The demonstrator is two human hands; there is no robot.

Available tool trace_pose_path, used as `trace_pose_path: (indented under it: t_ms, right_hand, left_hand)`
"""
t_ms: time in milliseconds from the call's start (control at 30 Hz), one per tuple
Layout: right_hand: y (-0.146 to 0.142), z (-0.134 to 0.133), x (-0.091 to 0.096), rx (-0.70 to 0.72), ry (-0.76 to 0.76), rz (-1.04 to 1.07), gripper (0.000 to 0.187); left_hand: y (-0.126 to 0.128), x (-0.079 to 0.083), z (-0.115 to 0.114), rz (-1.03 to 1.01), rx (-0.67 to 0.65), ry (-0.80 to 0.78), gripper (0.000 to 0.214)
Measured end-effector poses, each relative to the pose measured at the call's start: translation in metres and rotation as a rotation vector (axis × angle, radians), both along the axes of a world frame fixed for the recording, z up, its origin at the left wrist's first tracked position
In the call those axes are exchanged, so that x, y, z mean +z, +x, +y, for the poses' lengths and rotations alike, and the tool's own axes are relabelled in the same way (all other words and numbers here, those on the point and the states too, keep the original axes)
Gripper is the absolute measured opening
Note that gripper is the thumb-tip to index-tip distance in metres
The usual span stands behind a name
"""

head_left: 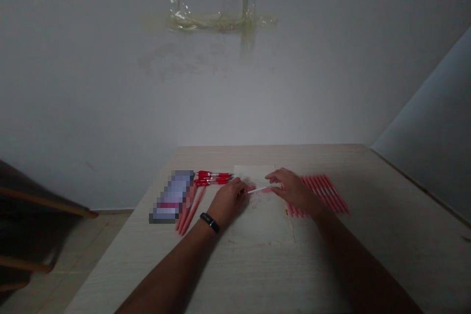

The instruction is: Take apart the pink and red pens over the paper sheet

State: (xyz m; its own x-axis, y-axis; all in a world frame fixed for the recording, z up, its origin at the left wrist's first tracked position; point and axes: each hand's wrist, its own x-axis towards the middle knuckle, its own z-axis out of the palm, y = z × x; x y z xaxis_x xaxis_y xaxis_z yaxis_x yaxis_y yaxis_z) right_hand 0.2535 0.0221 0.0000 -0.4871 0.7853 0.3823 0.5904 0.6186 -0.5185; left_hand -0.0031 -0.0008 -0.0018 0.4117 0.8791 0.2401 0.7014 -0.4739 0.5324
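My left hand [230, 200], with a black band on its wrist, is closed round one end of a thin white pen refill [258, 189]. My right hand [290, 187] pinches the other end together with a pink pen part. Both hands hover over a pale sheet of paper [263, 221] on the wooden table [368, 235]. Several assembled red pens [213, 178] lie just left of my left hand. A row of pink pen barrels [327, 191] lies to the right, partly hidden behind my right hand.
A blurred box [172, 196] lies at the table's left, with a few loose pink barrels [189, 211] beside it. A grey wall with old tape marks [221, 19] rises behind the table. Dark wooden furniture [33, 225] stands at far left on the floor.
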Motion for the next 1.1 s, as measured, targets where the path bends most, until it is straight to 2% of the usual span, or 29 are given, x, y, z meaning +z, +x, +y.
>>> trace_pose_path:
  t_ms: [167, 333, 433, 633, 800, 1100]
  right_hand:
    - [0.005, 0.007, -0.009, -0.054, 0.049, -0.111, 0.012]
    - [0.002, 0.01, -0.019, -0.057, 0.037, -0.225, 0.006]
    - [0.001, 0.009, -0.016, -0.07, 0.036, -0.216, 0.002]
    - [0.009, 0.011, -0.003, -0.153, 0.106, -0.031, 0.009]
    - [0.012, 0.014, 0.0, -0.166, 0.169, -0.039, 0.009]
    - [0.012, 0.013, 0.002, -0.141, 0.172, -0.066, 0.007]
  left_hand:
    - [-0.001, 0.002, 0.0, -0.014, 0.049, -0.014, 0.015]
    - [-0.002, 0.002, 0.0, -0.036, 0.075, -0.018, 0.013]
    - [-0.002, 0.001, 0.001, -0.03, 0.084, -0.019, 0.013]
    - [-0.005, 0.001, 0.0, -0.01, 0.104, -0.011, 0.013]
    - [-0.005, 0.0, 0.001, -0.004, 0.116, -0.003, 0.01]
    - [-0.004, -0.002, 0.001, 0.008, 0.106, 0.014, 0.009]
